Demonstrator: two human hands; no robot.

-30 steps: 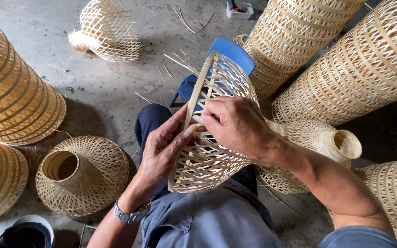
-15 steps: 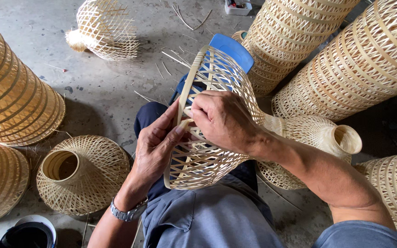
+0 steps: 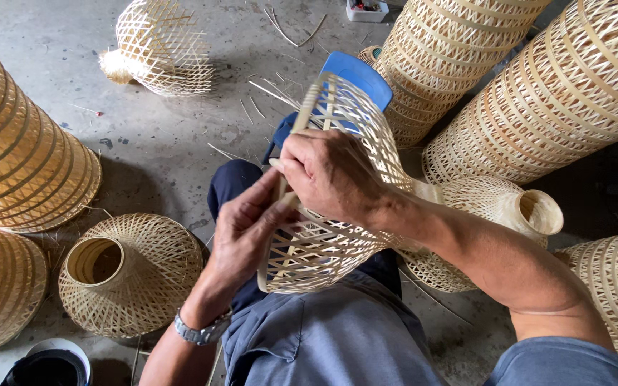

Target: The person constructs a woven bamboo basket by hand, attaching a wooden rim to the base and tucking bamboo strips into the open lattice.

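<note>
Staying almost where it was a second ago, and now cupping the left flank of the half-woven bamboo shade (image 3: 323, 261) with the left hand (image 3: 248, 229), grip pressed together, fingers flat against the upright rim strip. Tipping the shade a little more upright than before and swinging its open mouth to the left, so uncovering more of the blue stool (image 3: 355, 71) at the far end. Sliding the right hand (image 3: 330, 175) leftwards over the shade's top towards that same rim strip, grip closed, fingertips pinching the strip just above the left fingers. Judging from this: working round the rim rather than the body, with both hands meeting at one spot on the edge.

Resting on the lap, near the middle of the scene, between the two forearms, narrow end pointing far. Looking pale and straw-coloured, bulbous, with an open criss-cross lattice of thin strips and wider flat ribs at the mouth; showing gaps wide enough to see the trousers (image 3: 323, 336) through. Lying among finished work: to the left a squat woven shade (image 3: 137, 271) on the concrete floor (image 3: 180, 143), to the right a necked one (image 3: 509, 207) and tall stacked ones (image 3: 559, 100).
</note>
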